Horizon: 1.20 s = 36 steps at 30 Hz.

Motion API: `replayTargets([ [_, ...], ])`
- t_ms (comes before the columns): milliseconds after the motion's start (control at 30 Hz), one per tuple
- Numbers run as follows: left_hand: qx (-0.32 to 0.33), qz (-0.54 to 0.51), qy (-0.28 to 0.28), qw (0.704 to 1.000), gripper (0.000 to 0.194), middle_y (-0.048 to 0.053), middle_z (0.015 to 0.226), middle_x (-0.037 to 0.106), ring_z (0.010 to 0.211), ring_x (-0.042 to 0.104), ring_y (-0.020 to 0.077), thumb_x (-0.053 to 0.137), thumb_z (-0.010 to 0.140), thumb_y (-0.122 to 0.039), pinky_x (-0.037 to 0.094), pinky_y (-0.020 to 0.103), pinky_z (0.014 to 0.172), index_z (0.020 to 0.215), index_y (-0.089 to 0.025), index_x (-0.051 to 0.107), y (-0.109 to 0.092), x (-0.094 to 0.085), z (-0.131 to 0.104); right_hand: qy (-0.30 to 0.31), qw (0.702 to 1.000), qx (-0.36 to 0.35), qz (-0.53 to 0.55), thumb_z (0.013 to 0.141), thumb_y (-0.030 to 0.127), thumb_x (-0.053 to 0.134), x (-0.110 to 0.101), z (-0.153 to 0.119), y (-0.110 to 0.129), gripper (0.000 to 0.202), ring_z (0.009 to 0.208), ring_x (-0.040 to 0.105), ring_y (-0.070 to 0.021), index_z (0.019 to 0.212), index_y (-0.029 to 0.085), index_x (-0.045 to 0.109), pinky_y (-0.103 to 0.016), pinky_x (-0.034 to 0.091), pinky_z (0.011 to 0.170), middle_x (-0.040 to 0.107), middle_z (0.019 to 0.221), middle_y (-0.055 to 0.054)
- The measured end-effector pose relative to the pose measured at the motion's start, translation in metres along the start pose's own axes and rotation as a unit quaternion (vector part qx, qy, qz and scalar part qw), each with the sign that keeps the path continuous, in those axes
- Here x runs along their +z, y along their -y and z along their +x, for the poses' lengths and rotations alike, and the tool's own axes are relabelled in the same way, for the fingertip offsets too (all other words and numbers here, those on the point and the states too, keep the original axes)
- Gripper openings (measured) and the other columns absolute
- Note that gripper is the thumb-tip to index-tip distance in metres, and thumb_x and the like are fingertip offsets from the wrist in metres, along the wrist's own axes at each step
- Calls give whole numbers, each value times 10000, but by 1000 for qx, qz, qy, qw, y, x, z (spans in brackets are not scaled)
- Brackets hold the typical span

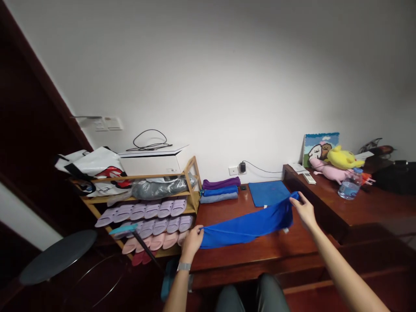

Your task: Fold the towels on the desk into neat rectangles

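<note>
Here the dark wooden counter (234, 255) carried the work, with a bamboo shoe rack (146, 203) of slippers just to its left. Over the counter a blue towel (247, 225) hung stretched between both hands, its long axis running from lower left up to the right, sagging slightly in the middle. The left hand (192, 242) held the near, lower end, fingers clenched on the bunched cloth; the right hand (303, 212) held the far, upper end, fingers pinching the corner. Each hand sat at its own end, neither nearer the middle. Behind the towel lay a flat blue cloth (268, 193), and left of it a stack of folded towels (220, 190), apart from the stretched one. A water bottle (350, 185) stood well apart on the right.

Hidden: the towel's underside, and the left fingertips inside the bunch. A small white tag near the right end was too small to read.
</note>
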<state>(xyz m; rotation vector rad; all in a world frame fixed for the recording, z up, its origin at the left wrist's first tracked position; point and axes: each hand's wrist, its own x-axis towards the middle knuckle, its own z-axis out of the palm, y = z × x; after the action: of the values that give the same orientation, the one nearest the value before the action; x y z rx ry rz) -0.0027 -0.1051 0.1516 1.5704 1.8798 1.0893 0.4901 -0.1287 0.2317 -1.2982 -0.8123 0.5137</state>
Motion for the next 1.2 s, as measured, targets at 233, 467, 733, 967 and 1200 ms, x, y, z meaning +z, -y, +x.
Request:
replayTargets([
  [233, 200, -206, 51, 957, 421, 126, 1178, 754, 1062, 731, 245, 627, 940, -520, 593, 376, 936, 1218, -214, 708, -149, 45, -54, 250, 944, -215, 4, 918, 492, 684, 51, -71, 77, 385, 757, 735, -175, 1179, 228, 784, -314, 636, 739, 780, 1098, -97],
  [467, 304, -271, 157, 900, 268, 70, 959, 751, 859, 726, 198, 752, 896, -471, 601, 279, 750, 951, -209, 759, -276, 4, -90, 315, 898, -303, -57, 984, 360, 601, 64, -123, 115, 184, 696, 676, -150, 1122, 244, 638, -252, 558, 622, 706, 836, -2],
  [733, 360, -133, 96, 919, 142, 32, 897, 785, 821, 720, 193, 724, 925, -366, 577, 289, 771, 880, -241, 776, -267, -40, -99, 268, 885, -367, -101, 913, 245, 616, 75, -135, 108, 270, 608, 631, -145, 1171, 253, 540, -257, 512, 592, 680, 797, 22],
  [967, 326, -228, -35, 917, 270, 36, 855, 769, 763, 720, 176, 739, 900, -469, 585, 266, 710, 927, -200, 742, -271, -92, -88, 224, 870, -349, -266, 799, 152, 635, 69, -123, 55, 297, 845, 706, -249, 1078, 255, 636, -364, 548, 794, 759, 954, -43],
  [1200, 289, -244, -194, 905, 330, -46, 655, 656, 521, 592, 98, 788, 836, -488, 483, 196, 491, 935, -188, 693, -265, -163, -82, 228, 920, -185, -259, 776, 254, 562, 21, -106, -39, 360, 1014, 752, -294, 1106, 297, 700, -432, 573, 900, 795, 1093, -33],
])
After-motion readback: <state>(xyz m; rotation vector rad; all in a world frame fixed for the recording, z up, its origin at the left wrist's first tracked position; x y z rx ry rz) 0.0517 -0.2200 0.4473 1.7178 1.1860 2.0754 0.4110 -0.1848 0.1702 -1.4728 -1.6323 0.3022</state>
